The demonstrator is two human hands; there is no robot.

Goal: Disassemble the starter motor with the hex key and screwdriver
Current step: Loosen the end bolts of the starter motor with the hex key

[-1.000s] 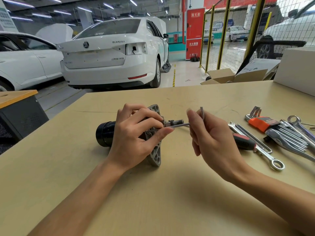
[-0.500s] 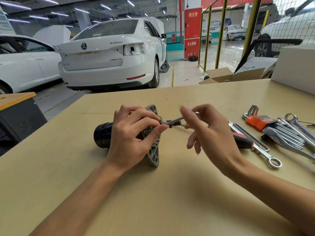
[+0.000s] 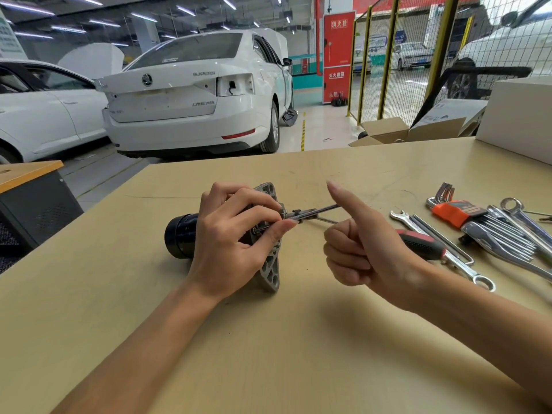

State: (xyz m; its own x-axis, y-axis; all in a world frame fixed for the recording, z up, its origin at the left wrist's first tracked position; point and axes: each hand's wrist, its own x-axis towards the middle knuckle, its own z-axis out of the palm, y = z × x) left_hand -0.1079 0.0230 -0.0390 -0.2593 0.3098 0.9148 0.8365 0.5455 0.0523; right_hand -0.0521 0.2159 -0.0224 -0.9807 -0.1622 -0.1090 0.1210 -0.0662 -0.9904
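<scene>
The starter motor lies on its side on the table, its black cylinder pointing left and its grey mounting flange on the right. My left hand grips the motor body over the flange, fingertips near the bolt. A hex key sticks out of the motor end toward my right hand. That hand's index finger points up while the other fingers are curled; the key's far end is hidden behind it. The red-and-black screwdriver lies on the table just behind my right hand.
On the beige table, to the right, lie an orange-holdered hex key set and several spanners. A white box stands at the far right edge, with an open cardboard box behind the table. Cars stand beyond.
My right hand has turned with the hex key: the index finger now sticks up, the other fingers have curled in, and the key's bent end is hidden. My left hand stays on the motor.
</scene>
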